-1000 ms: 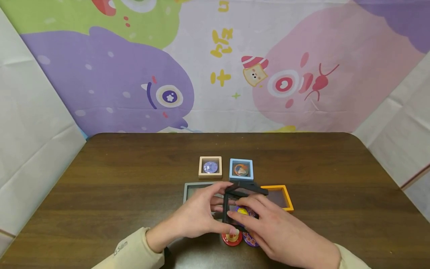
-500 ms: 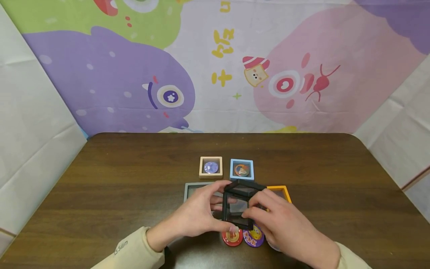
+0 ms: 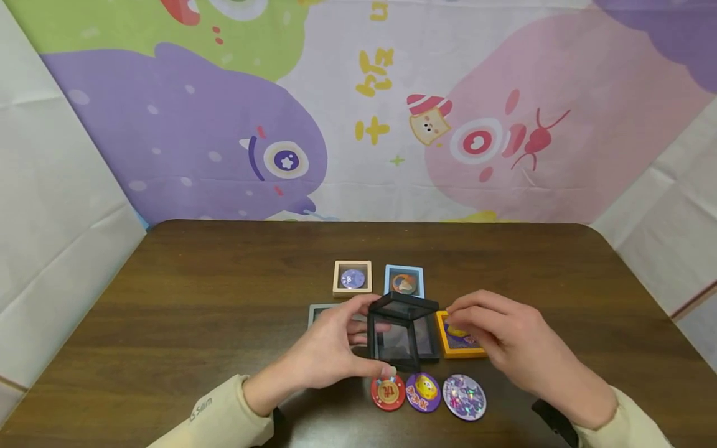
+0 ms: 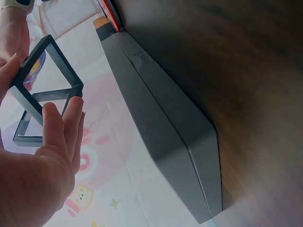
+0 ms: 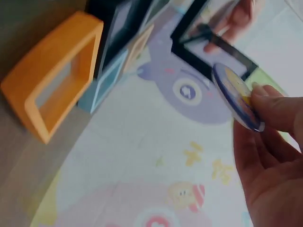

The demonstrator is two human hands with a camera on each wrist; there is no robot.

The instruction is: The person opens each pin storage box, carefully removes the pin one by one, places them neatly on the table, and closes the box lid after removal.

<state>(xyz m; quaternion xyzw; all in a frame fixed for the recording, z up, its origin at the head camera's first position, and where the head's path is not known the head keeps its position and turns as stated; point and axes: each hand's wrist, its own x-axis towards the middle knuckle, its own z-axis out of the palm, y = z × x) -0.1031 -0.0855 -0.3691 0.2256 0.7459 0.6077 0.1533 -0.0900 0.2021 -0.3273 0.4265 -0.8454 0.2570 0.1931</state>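
My left hand [image 3: 330,348] grips a small black hinged display frame [image 3: 399,363] by its left side, thumb at the front edge and fingers behind. The frame's lid is tilted up, and nothing shows inside its window. To the right of it, my right hand [image 3: 515,336] pinches a round purple-and-yellow badge [image 5: 235,97] by its edge, above an orange frame [image 3: 465,353]. Nearer the front lie a red badge [image 3: 388,393], a purple badge [image 3: 423,392] and a shiny lilac badge [image 3: 464,397]. The right fingers partly cover the held badge in the head view.
At the back stand a beige frame [image 3: 352,294] and a light blue frame [image 3: 404,269], each with a badge inside. A grey frame [image 4: 156,113] lies behind my left hand, and another black frame [image 3: 428,359] is partly hidden behind the held one. A printed cloth hangs behind the table.
My right hand has drawn the badge out of the black frame and moved right, uncovering the shiny lilac badge. The left hand keeps its grip on the frame, which has shifted slightly.
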